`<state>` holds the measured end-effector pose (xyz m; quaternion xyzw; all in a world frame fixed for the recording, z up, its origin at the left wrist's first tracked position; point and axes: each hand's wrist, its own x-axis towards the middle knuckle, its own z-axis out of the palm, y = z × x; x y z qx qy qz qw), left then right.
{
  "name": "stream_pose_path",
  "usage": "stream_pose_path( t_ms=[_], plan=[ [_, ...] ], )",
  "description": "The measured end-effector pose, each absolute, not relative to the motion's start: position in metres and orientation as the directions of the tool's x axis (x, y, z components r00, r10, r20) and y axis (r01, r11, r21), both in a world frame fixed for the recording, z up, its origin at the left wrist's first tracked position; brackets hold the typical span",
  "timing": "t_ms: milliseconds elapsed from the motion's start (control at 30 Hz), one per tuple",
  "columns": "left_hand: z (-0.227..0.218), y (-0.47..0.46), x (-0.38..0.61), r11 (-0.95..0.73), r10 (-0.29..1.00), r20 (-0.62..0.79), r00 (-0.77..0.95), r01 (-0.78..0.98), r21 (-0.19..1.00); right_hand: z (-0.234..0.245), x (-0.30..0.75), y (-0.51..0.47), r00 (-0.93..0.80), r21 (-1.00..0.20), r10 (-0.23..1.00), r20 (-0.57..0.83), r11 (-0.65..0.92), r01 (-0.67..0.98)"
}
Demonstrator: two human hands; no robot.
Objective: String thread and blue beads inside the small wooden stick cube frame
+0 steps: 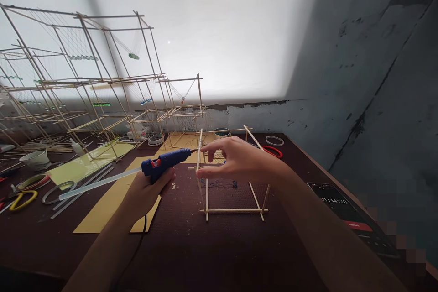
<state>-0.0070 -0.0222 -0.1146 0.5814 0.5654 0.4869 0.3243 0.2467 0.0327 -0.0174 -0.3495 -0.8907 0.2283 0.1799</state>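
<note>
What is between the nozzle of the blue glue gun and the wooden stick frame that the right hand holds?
Nothing visible. The glue gun in the left hand points its nozzle straight at an upright of the stick frame. The right hand pinches that upright close beside the nozzle, not across it.

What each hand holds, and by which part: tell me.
Left hand grips the blue glue gun by its handle; right hand pinches the stick frame at an upright stick.

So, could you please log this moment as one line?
left hand: grips glue gun | right hand: pinches stick frame upright | gun tip: at that upright
</note>
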Motion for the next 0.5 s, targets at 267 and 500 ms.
stream_pose_path(
  t_ms=[267, 500],
  plan=[
    [-0.121, -0.022, -0.014, -0.15, 0.975, 0.199, -0.095, 0.375, 0.915, -0.017, 0.247, 0.032, -0.692, -0.55, 0.704, 0.162, 0.647, 0.529],
    [-0.153, -0.004, -0.061, 0.122, 0.919, 0.126, -0.374, 0.572, 0.811, -0.019, 0.246, 0.034, -0.691, -0.537, 0.695, 0.199, 0.667, 0.516]
  ],
)
